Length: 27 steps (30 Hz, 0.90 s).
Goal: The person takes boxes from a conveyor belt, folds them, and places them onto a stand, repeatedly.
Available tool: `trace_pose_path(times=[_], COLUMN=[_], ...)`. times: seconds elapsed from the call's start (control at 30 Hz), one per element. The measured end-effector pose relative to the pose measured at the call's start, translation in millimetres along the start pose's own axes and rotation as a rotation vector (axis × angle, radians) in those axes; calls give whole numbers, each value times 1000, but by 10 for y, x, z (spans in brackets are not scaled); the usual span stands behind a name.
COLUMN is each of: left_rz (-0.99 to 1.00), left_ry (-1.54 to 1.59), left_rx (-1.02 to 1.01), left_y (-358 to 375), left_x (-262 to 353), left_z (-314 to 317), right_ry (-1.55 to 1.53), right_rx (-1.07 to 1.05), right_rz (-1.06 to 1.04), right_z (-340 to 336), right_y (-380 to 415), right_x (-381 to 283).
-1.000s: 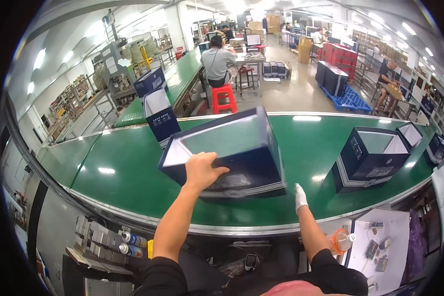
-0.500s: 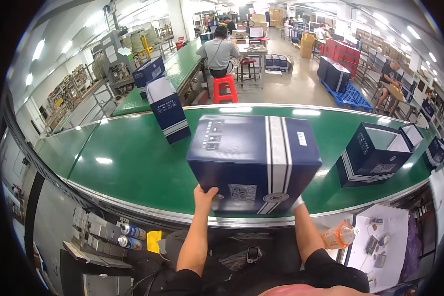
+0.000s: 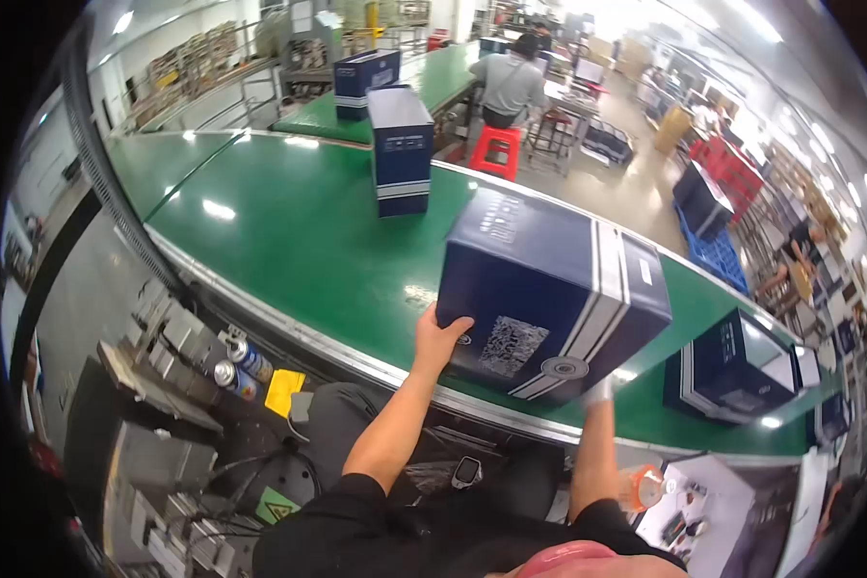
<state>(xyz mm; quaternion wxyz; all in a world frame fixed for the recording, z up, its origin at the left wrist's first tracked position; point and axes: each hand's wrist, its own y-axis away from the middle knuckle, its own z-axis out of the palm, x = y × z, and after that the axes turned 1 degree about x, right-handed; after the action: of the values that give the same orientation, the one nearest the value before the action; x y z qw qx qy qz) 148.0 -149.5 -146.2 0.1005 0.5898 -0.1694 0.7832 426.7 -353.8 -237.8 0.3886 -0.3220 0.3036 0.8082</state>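
A large navy box (image 3: pixel 549 289) with white stripes and a printed code on its near face is lifted above the front edge of the green conveyor belt (image 3: pixel 299 231). My left hand (image 3: pixel 440 337) grips its lower left corner. My right hand (image 3: pixel 599 390), in a white glove, is mostly hidden under the box's lower right edge and holds it there.
An upright navy box (image 3: pixel 401 149) stands farther along the belt, another (image 3: pixel 366 77) beyond it. An open navy box (image 3: pixel 737 371) lies on the belt at right. Spray cans (image 3: pixel 241 364) sit below the belt edge. A seated person (image 3: pixel 511 87) works on a red stool.
The box has been turned closed-side up and lifted toward me. My view has swung left and tilted, so the belt now runs diagonally.
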Motion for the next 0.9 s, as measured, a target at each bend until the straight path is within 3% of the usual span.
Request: trace_pose_path(times=[0.03,0.1,0.13,0.2,0.37,0.4,0.53,0.63,0.7,0.8,0.9], left_rz=[16,154,179,382,1049,1067,1045,979,803,727,428], left_ry=[-3,-269,-377,-635,-1282,-1456,-2064,-2304,-2475,-2520,-2376], left_rx=[-30,-4,-83,-19,206,305,702,874,988,1000,1120], left_y=[-30,-126,29,20,777,995,1742,2195,2511,3027,3364], left_x=[76,311,1116,1643,3098,3287,3779,3895,3986,4171,4430], left_z=[-3,-138,-146,-382,-1303,-1445,-2034,-2729,-3129,-3599,-3798], right_ry=[13,142,188,29,530,606,808,784,723,706,625], right_rx=[-22,-331,-439,-561,-465,-468,-464,-457,-426,-445,-515], right_rz=[9,44,66,645,390,364,269,277,293,283,303], right_z=[-184,-323,-306,-41,518,514,486,447,421,259,250], right_y=[105,308,395,665,870,844,675,660,668,607,611], right_x=[314,742,871,973,1201,1258,1464,1450,1396,1400,1302])
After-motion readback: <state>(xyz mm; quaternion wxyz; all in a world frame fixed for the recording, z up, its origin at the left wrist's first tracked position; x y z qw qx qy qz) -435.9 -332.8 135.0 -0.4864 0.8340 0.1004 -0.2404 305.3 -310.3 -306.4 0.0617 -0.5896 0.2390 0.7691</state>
